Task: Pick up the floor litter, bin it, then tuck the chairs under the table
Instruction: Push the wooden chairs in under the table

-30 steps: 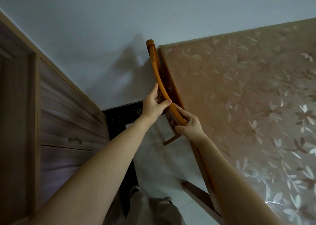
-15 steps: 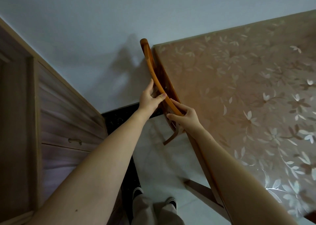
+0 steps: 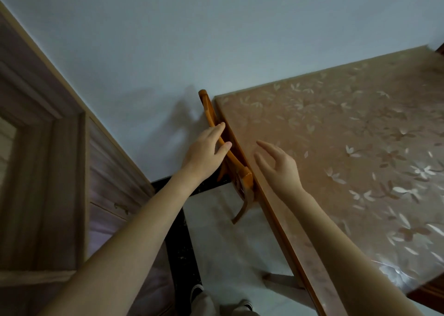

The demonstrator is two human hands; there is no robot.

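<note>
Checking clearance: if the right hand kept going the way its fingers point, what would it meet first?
Probably the chair's top rail, just past the table edge. The right hand hangs open above it, so depth is uncertain.

No text, label, brand, number or sign can be read on the flower-patterned table [image 3: 336,152], the chair [image 3: 211,114], the door [image 3: 48,183] or the wall [image 3: 216,39].

forearms [image 3: 134,234]: bare | trousers [image 3: 211,303]: pale beige | shoes [image 3: 196,289]: dark, white soles
</note>
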